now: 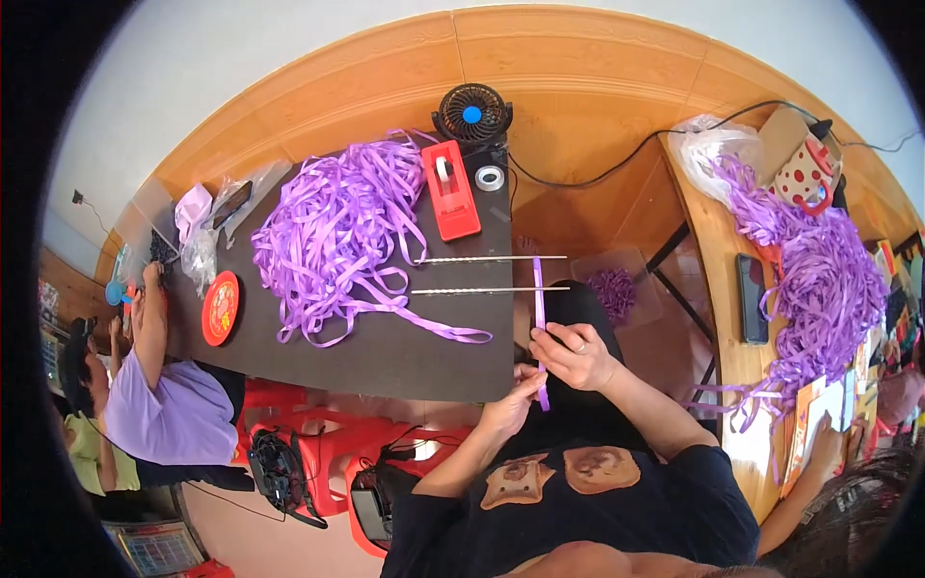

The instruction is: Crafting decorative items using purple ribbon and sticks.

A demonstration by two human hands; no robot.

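Observation:
My left hand [512, 404] and my right hand [575, 356] are close together just off the right edge of the dark table. Both pinch a narrow purple ribbon [540, 309]: the right hand higher up, the left near its lower end, which hangs below the fingers. From there the ribbon runs straight away from me to two thin metal rods, the far rod [491, 258] and the near rod [491, 289]. The rods lie parallel and stick out past the table edge. Whether the ribbon loops around them is too small to tell.
A big heap of purple ribbon [337, 222] covers the table beside a red tape dispenser [451, 193], tape roll [489, 178], black fan [472, 113] and red plate [221, 308]. Right, a wooden table holds more ribbon [829, 279] and a phone [753, 299]. People sit on both sides.

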